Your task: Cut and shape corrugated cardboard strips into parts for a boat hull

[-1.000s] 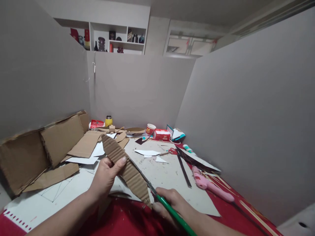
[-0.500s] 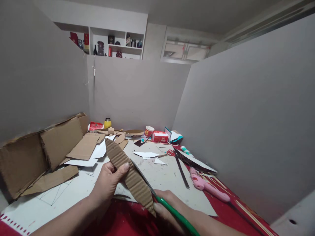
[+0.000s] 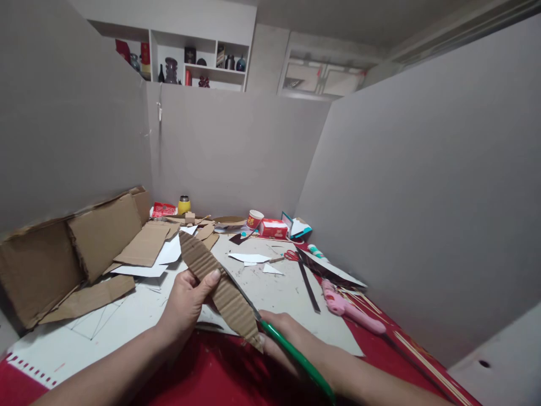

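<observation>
My left hand (image 3: 190, 299) pinches a leaf-shaped strip of corrugated cardboard (image 3: 228, 301), thumb on top and fingers behind it. The strip slants from upper left to lower right, tapering to a point at its lower end. In my right hand (image 3: 283, 338) is a pair of green-handled scissors (image 3: 291, 355). One visible blade lies along the strip's right edge; the other blade is hidden. Below the hands, the red cloth (image 3: 186, 372) shows in front of the pale board (image 3: 304, 327).
Cardboard pieces (image 3: 105, 231) lean and lie at the left. Toward the back stand a yellow jar (image 3: 183, 206), a paper cup (image 3: 255, 218) and a red box (image 3: 273, 228). Red-handled scissors (image 3: 291, 255), white paper scraps (image 3: 249, 257) and a pink glue gun (image 3: 350, 310) lie at the right. Grey partitions (image 3: 236, 146) surround the table.
The view has tilted down slightly, so the scene sits a little higher or shifted. Both hands keep their hold on the cardboard strip and scissors, with the blade still along its edge.
</observation>
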`<state>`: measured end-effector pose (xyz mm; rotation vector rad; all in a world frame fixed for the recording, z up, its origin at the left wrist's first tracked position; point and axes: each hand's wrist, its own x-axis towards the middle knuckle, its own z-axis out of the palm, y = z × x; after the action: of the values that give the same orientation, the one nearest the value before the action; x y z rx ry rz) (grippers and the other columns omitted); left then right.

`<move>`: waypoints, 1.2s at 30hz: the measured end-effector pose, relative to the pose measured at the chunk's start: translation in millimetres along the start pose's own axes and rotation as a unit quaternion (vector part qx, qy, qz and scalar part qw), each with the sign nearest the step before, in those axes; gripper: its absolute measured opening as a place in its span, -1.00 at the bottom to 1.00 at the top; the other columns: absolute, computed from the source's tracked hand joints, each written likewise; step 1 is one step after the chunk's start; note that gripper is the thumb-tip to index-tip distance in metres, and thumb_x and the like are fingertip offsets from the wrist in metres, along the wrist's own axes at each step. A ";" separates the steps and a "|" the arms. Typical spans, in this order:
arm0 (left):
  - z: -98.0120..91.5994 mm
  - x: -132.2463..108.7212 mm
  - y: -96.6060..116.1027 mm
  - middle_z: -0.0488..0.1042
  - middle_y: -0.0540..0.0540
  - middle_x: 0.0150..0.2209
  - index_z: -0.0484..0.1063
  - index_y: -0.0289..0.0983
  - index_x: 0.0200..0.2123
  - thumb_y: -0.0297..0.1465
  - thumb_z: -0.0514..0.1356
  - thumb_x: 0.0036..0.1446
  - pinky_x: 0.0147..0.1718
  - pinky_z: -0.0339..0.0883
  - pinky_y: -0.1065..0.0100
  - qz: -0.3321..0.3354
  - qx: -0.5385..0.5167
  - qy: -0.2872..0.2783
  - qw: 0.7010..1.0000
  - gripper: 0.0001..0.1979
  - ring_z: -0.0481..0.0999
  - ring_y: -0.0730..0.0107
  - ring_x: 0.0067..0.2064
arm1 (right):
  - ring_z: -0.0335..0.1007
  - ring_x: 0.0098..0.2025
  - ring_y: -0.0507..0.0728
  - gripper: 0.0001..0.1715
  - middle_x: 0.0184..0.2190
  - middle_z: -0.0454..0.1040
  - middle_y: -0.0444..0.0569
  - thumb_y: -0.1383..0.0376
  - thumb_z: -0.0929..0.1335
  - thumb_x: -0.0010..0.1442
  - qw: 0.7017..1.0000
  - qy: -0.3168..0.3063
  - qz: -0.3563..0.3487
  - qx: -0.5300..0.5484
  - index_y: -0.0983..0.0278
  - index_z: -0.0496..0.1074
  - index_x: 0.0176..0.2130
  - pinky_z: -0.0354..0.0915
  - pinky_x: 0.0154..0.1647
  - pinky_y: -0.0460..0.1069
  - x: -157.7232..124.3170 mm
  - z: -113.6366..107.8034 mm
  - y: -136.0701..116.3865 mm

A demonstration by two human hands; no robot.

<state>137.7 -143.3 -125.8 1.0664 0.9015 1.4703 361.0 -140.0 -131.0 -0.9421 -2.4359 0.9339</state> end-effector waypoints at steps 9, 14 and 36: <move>-2.9 2.2 -0.6 0.57 -0.10 -0.43 0.54 -0.35 -0.38 -0.17 0.36 0.00 -0.40 0.42 0.34 0.019 -0.015 -0.002 1.000 -0.68 0.51 0.31 -0.41 | 0.14 -0.50 -0.01 -0.67 -0.51 0.35 -0.13 0.17 0.21 0.32 1.000 0.017 -0.009 0.021 0.33 0.35 -0.35 0.17 -0.48 -0.12 6.6 19.4 10.3; -4.0 0.2 4.3 0.56 -0.09 -0.43 0.55 -0.33 -0.37 -0.18 0.37 0.00 -0.35 0.44 0.33 0.025 -0.025 -0.016 0.999 -0.69 0.49 0.35 -0.40 | 0.19 -0.49 0.02 -0.67 -0.49 0.41 -0.10 0.12 0.21 0.32 0.999 0.022 0.007 -0.043 0.30 0.34 -0.33 0.21 -0.43 -0.09 5.7 8.3 -3.6; -1.2 -2.3 -0.6 0.57 -0.12 -0.42 0.55 -0.35 -0.36 -0.16 0.35 0.02 -0.37 0.41 0.35 0.007 -0.019 -0.037 0.999 -0.67 0.50 0.33 -0.39 | 0.17 -0.47 0.02 -0.66 -0.52 0.35 -0.13 0.14 0.26 0.30 0.994 0.080 -0.033 0.069 0.33 0.36 -0.38 0.22 -0.44 -0.09 7.9 28.2 9.8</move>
<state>136.9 -145.4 -127.1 1.0945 0.8123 1.4438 344.7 -141.7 -157.2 -0.8480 -2.2243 0.9502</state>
